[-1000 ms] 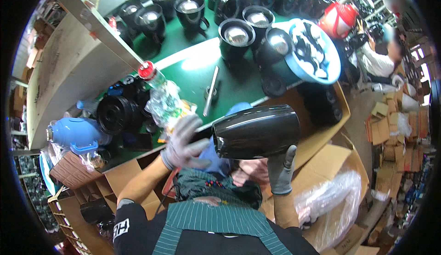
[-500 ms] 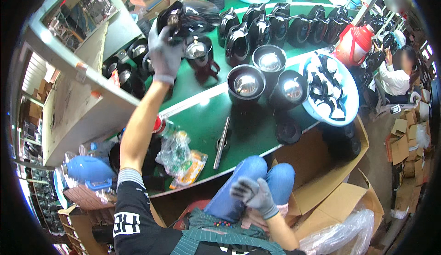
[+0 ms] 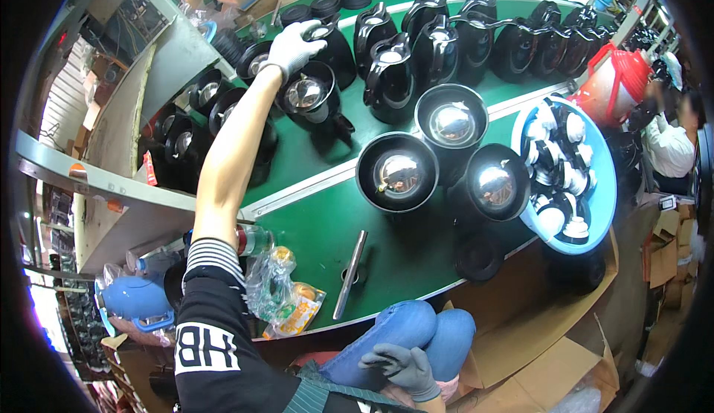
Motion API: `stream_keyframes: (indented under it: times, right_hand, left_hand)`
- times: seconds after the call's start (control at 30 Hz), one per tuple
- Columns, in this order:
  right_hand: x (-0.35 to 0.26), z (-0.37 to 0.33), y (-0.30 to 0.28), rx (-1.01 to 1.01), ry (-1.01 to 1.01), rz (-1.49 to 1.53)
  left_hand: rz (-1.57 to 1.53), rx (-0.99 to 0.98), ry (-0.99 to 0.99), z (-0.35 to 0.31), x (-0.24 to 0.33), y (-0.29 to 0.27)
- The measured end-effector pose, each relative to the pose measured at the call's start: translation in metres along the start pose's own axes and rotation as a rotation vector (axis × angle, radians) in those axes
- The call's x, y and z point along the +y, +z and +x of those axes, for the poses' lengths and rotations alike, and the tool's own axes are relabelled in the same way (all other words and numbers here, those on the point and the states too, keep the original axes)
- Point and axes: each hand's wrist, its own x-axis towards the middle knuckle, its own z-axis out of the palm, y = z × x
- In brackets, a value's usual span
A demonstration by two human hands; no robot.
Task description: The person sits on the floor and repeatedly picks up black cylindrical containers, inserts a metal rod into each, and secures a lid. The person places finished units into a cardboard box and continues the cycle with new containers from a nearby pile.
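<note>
I'm seeing the black jug (image 3: 342, 60) standing at 11 o'clock, just at the left hand's (image 3: 297, 47) 4 o'clock side. Left fingers are curling at its top; can't tell if they're gripping. Right hand (image 3: 405, 368) is hanging half-open, empty, near the knees at 6. White block lettering is showing on the black sleeve (image 3: 204, 350) at 7. Counting: three open black vessels (image 3: 398, 171) at 2, one red jug (image 3: 621, 86) at 2, one metal rod (image 3: 349, 275) at 6.
</note>
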Motion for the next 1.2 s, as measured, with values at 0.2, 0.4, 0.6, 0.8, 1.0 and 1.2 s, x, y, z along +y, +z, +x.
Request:
stream_keyframes:
  times: [0.2, 0.4, 0.6, 0.8, 1.0, 1.2]
  right_hand:
    - [0.010, 0.002, -0.023, -0.057, 0.025, 0.032]
    - [0.006, 0.007, 0.005, 0.004, -0.058, -0.311]
    - [-0.037, 0.056, 0.135, -0.036, -0.686, -1.563]
    - [-0.047, 0.079, 0.224, -0.141, -1.103, -2.356]
    - [-0.016, -0.005, 0.179, 0.120, -1.025, -1.882]
    - [0.003, -0.067, 0.149, 0.384, -1.175, -1.458]
  left_hand:
    - [0.310, 0.001, 0.152, -0.165, 0.068, -0.043]
    - [0.237, 0.108, 0.118, -0.219, 0.064, -0.059]
    - [0.237, 0.068, 0.348, -0.312, 0.180, -0.177]
    - [0.154, -0.099, 0.425, -0.417, 0.271, -0.234]
    - [-0.324, 0.072, 0.287, -0.478, 0.291, -0.233]
    - [-0.898, -0.237, -0.634, -0.570, 0.183, -0.142]
